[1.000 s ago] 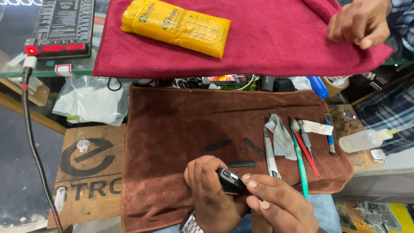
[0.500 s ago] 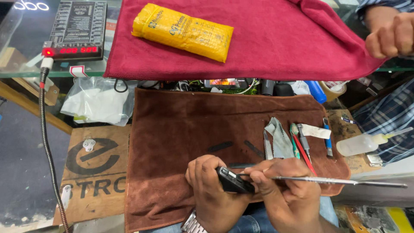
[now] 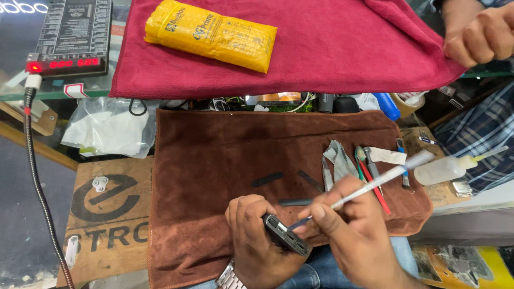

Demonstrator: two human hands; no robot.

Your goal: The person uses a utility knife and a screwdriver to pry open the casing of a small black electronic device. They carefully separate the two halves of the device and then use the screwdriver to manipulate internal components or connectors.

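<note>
Our right hand has tilted its gripped tool up toward the phone clasped in our left hand.

Glass counter shelf, wooden board, grey floor

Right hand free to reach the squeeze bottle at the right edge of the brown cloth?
Probably not yet: the right hand is gripping a thin tool against the phone. The path to the squeeze bottle looks unobstructed.

Phone repair shop, tools, glass counter
</note>
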